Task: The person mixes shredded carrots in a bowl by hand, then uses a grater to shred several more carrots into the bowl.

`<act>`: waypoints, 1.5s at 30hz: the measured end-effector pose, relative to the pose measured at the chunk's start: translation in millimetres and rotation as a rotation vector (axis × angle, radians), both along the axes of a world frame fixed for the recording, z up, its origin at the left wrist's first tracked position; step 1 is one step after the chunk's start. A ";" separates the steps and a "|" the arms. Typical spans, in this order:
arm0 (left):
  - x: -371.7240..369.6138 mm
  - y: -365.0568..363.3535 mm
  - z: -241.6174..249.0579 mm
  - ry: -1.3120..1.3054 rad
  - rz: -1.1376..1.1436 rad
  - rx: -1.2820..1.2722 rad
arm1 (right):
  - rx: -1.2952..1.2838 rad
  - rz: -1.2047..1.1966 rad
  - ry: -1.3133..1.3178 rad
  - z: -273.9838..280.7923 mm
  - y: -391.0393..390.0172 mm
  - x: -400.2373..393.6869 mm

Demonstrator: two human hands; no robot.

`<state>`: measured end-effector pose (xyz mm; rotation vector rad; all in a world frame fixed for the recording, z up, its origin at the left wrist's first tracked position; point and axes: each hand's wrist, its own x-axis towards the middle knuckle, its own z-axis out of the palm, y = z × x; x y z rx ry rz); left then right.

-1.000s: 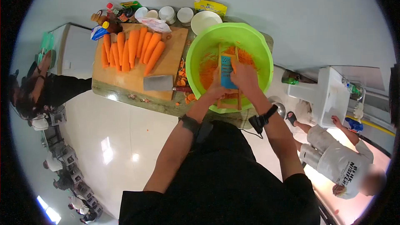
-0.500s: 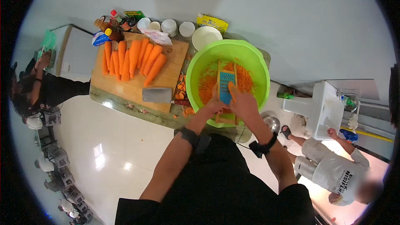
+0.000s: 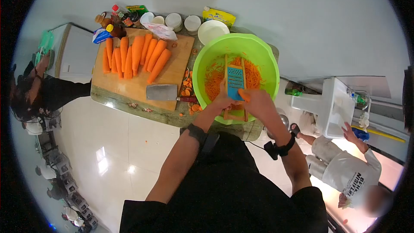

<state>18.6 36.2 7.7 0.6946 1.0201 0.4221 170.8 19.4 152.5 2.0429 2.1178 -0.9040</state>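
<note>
A wooden-framed grater (image 3: 235,79) with a blue plate leans inside a large green basin (image 3: 200,60). My left hand (image 3: 223,100) is closed around the grater's lower left side. In my closed right hand (image 3: 260,103) is a carrot (image 3: 245,95), its end pressed on the lower part of the blue plate; the hand hides most of it. Shredded carrot (image 3: 254,74) lies in the basin under and around the grater. To the left, several peeled whole carrots (image 3: 137,54) rest in a row on a wooden cutting board (image 3: 125,88).
A cleaver (image 3: 162,92) lies at the board's front right, with carrot scraps (image 3: 186,89) beside it. Bottles (image 3: 116,31), white tubs (image 3: 174,21), a white bowl (image 3: 213,31) and a yellow pouch (image 3: 219,16) line the back. At right, a person stands by a sink (image 3: 336,108).
My right hand has shifted a little down and right along the grater with the carrot. My left hand still holds the frame. The person at the sink has moved an arm.
</note>
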 end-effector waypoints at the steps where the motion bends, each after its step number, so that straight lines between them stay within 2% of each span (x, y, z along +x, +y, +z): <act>1: -1.5 -0.6 1.8 0.012 -0.009 -0.015 | -0.006 0.004 0.003 -1.0 8.3 1.2; 4: 1.6 1.5 5.6 0.035 -0.044 -0.060 | -0.090 0.059 0.023 -9.0 23.2 8.0; 5: 4.1 4.5 6.9 0.039 -0.058 -0.072 | -0.005 0.032 0.018 -20.9 22.9 7.9; 6: 9.6 6.0 -14.5 0.035 -0.055 -0.075 | 0.079 0.008 0.013 -34.1 23.5 7.7; 7: 16.7 5.8 -54.4 -0.145 -0.088 0.012 | 0.075 0.016 0.012 -50.5 26.4 13.3; 8: 17.3 5.8 -77.2 -0.318 -0.113 0.097 | 0.176 0.041 0.085 -70.1 32.0 21.9; 9: 17.2 4.4 -81.4 -0.276 -0.100 0.099 | 0.274 0.065 0.163 -82.9 39.4 23.6; 10: 14.4 4.6 -70.3 -0.191 -0.092 0.064 | 0.263 0.072 0.172 -75.7 52.3 17.1; 12: 11.6 1.9 -48.5 -0.080 -0.096 -0.016 | 0.011 -0.022 -0.023 -60.2 74.0 15.9; 13: 9.2 0.3 -42.1 -0.064 -0.097 -0.038 | 0.010 -0.030 -0.026 -68.7 78.4 18.4; 15: 6.6 0.1 -28.9 -0.027 -0.099 -0.067 | 0.211 -0.132 -0.009 -83.9 89.1 19.8; 16: 3.9 -0.7 -23.1 -0.017 -0.094 -0.074 | 0.215 -0.133 -0.002 -83.2 100.7 17.9; 18: 0.1 0.5 -13.1 0.001 -0.089 -0.092 | 0.020 -0.047 -0.151 -84.5 112.8 13.5; 22: 4.0 8.6 16.5 0.059 -0.086 -0.031 | 0.121 -0.059 -0.080 -75.5 90.0 13.3; 24: -1.7 9.9 26.7 0.101 -0.116 -0.019 | 0.093 0.120 -0.042 -62.1 66.1 8.4; 25: -2.8 9.4 28.9 0.064 -0.101 -0.034 | 0.089 0.120 -0.043 -52.9 50.7 6.5; 30: 0.1 7.0 27.7 0.028 -0.053 -0.104 | -0.046 0.050 0.003 10.6 -3.5 1.8; 33: -0.4 4.9 24.2 -0.018 -0.052 -0.073 | -0.042 -0.021 0.003 26.7 -11.6 -2.9; 34: 0.6 4.8 20.5 -0.019 -0.050 -0.054 | -0.042 -0.024 0.004 18.8 -12.3 -1.3; 36: 2.6 3.7 15.4 -0.015 -0.053 -0.037 | 0.143 0.046 0.050 -10.0 -11.6 5.0; 38: 4.4 1.7 14.1 -0.036 0.028 0.010 | 0.090 0.119 0.011 -24.9 4.4 9.6; 40: -0.7 4.1 14.3 -0.012 -0.042 -0.005 | 0.032 0.187 -0.033 -31.4 19.5 10.2; 42: 3.3 3.7 5.8 0.004 -0.112 -0.013 | 0.080 0.035 0.007 -34.7 34.0 5.9; 43: 5.3 2.5 -7.9 0.024 -0.159 -0.005 | 0.082 0.035 0.006 -35.5 43.2 8.3; 45: 3.2 3.9 -17.5 0.056 -0.193 -0.004 | -0.042 -0.169 0.056 -42.1 63.1 6.4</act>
